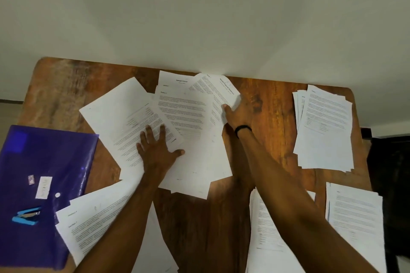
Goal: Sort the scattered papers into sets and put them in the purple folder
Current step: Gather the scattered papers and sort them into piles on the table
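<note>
Scattered white printed papers [188, 117] overlap in a loose fan at the middle of the wooden table [273, 99]. My left hand [156, 150] lies flat on them with its fingers spread. My right hand [238, 113] pinches the right edge of the far sheet [224, 91], thumb on top and fingers underneath. The purple folder [44, 173] lies shut at the left edge. Sorted stacks sit at the far right [326, 126], near right [355, 217], near middle right [266, 239] under my right arm, and near left [95, 221].
A blue stapler [26, 216] and a small white label lie on the folder. A white wall runs along the table's far edge. A dark object [390, 184] stands just past the table's right edge.
</note>
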The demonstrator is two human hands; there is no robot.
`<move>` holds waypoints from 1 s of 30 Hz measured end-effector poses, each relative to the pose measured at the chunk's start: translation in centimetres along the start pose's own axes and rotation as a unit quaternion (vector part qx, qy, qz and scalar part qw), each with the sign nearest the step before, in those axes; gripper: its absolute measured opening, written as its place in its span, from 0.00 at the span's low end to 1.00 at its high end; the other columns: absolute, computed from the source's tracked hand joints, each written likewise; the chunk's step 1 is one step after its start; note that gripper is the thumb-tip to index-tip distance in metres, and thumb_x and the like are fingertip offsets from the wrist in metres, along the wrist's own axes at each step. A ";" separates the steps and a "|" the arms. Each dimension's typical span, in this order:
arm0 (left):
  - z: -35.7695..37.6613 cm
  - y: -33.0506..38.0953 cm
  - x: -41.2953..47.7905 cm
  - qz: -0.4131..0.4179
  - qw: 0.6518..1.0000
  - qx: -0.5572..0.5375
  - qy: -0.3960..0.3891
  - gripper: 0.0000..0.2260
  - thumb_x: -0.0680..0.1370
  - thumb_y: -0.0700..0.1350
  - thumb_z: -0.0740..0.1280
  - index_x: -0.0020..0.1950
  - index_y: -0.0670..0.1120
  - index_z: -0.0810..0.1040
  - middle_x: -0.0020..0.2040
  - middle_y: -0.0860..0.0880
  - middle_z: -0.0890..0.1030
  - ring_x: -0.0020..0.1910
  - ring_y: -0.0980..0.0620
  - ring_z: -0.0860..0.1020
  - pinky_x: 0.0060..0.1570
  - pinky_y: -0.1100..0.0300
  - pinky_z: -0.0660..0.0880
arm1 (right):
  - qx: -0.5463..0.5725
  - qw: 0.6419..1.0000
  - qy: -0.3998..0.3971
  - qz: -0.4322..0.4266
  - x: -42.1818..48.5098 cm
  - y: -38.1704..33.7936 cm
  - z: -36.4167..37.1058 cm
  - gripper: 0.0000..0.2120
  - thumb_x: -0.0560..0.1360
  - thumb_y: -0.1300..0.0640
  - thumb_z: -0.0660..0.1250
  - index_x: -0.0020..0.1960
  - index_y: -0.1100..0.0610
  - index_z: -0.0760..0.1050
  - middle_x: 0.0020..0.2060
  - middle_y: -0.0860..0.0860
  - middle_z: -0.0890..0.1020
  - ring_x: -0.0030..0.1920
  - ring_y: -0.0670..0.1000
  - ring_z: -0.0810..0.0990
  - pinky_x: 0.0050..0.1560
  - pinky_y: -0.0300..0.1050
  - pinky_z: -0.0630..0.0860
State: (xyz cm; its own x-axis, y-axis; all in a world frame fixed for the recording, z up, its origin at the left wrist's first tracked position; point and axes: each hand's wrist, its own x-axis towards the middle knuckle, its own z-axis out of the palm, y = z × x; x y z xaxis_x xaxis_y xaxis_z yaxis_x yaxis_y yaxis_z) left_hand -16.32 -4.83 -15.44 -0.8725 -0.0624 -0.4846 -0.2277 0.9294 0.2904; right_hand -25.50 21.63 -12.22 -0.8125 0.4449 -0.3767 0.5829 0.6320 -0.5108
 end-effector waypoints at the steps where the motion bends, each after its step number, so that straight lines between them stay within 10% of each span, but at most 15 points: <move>1: -0.1 0.1 0.1 0.002 1.000 0.004 0.000 0.52 0.69 0.72 0.67 0.81 0.54 0.42 0.81 0.40 0.39 0.79 0.37 0.40 0.75 0.36 0.44 | -0.031 0.999 -0.001 0.027 1.1 0.4 -0.2 0.42 0.73 0.39 0.72 0.77 0.57 0.57 0.74 0.60 0.65 0.73 0.61 0.66 0.71 0.56 0.67; 8: -0.1 0.3 0.2 0.002 1.000 0.015 -0.007 0.51 0.70 0.71 0.67 0.81 0.54 0.42 0.81 0.41 0.38 0.79 0.37 0.40 0.75 0.36 0.44 | -0.126 0.990 0.030 0.058 1.8 0.7 0.8 0.43 0.73 0.36 0.70 0.77 0.59 0.60 0.76 0.61 0.59 0.74 0.62 0.61 0.74 0.56 0.64; 18: -0.8 0.7 0.5 0.039 0.999 0.022 -0.029 0.50 0.71 0.71 0.66 0.81 0.55 0.41 0.81 0.42 0.38 0.79 0.37 0.40 0.76 0.37 0.44 | 0.232 0.949 0.212 0.027 -2.7 0.6 -3.0 0.09 0.79 0.59 0.67 0.55 0.62 0.81 0.47 0.54 0.81 0.46 0.50 0.80 0.50 0.42 0.81; 20: -1.3 0.9 0.8 0.058 0.997 0.024 -0.042 0.49 0.72 0.70 0.66 0.81 0.56 0.42 0.81 0.44 0.38 0.79 0.38 0.40 0.75 0.37 0.44 | 0.313 0.907 0.282 0.022 -4.7 0.2 -6.0 0.11 0.79 0.55 0.69 0.60 0.57 0.78 0.49 0.50 0.78 0.47 0.45 0.78 0.47 0.28 0.75; 25: -2.7 2.5 1.0 0.088 0.992 0.040 -0.078 0.45 0.74 0.68 0.65 0.81 0.57 0.42 0.82 0.47 0.41 0.80 0.39 0.42 0.75 0.36 0.47 | 0.303 0.910 0.282 -0.031 -9.1 1.3 -12.4 0.23 0.72 0.28 0.66 0.60 0.40 0.75 0.52 0.42 0.81 0.53 0.45 0.82 0.58 0.47 0.80; 30: -5.6 5.3 -2.2 0.059 0.986 -0.157 0.018 0.40 0.75 0.67 0.65 0.81 0.49 0.56 0.80 0.44 0.60 0.77 0.39 0.59 0.75 0.39 0.56 | 0.270 0.938 0.174 -0.129 -13.0 1.4 -16.2 0.19 0.77 0.55 0.72 0.67 0.54 0.78 0.59 0.49 0.82 0.55 0.42 0.80 0.57 0.35 0.78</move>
State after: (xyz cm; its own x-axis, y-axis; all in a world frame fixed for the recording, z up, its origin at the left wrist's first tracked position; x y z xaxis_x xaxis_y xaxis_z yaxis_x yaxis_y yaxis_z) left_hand -18.04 -1.81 -8.20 -0.9145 0.0213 -0.4039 -0.2412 0.7729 0.5869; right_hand -14.32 27.02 4.52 -0.8266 0.5613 0.0416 0.2093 0.3752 -0.9030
